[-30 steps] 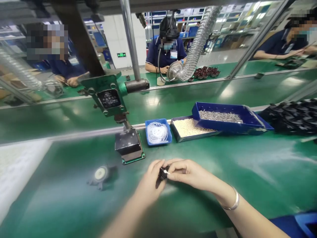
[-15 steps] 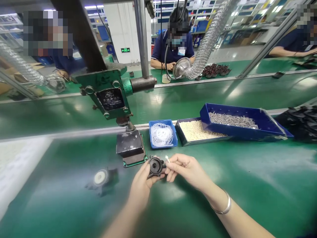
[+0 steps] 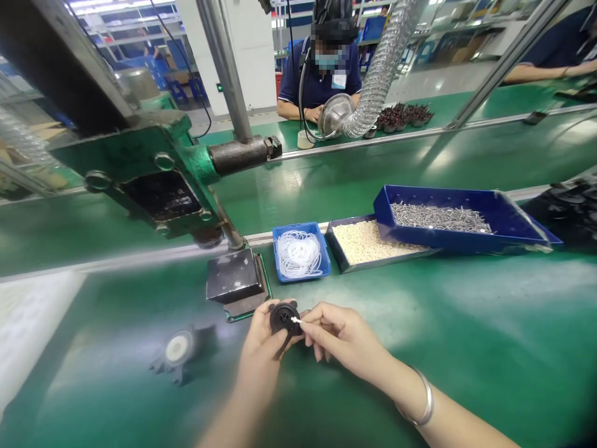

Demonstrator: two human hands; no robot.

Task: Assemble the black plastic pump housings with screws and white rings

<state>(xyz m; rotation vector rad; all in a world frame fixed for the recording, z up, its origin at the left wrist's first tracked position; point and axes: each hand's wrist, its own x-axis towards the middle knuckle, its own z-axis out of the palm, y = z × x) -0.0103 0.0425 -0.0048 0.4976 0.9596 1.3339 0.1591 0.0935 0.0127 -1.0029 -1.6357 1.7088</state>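
Observation:
My left hand [image 3: 262, 343] is closed round a black round plastic housing [image 3: 278, 311], its open hollow side facing up. In the fingertips of my right hand [image 3: 339, 331] is a small white plastic pin [image 3: 295, 320]. The pin's tip lies over the middle of the housing; whether it touches the inside I cannot tell. To the left on the green bench lies another black part [image 3: 177, 372] with a white disc [image 3: 179, 348] on it, both blurred.
A hand press [image 3: 163, 180] with a black block [image 3: 236, 274] stands at left. Beyond my hands are a blue tray [image 3: 280, 274] of white rings, a bin of cream pieces [image 3: 364, 241] and a blue bin [image 3: 508, 214] of metal pins. A co-worker [image 3: 293, 93] sits opposite.
My right hand has brought the white pin leftward and down, from beside the black housing to over its middle. The left hand has turned the housing slightly. The whole view has shifted.

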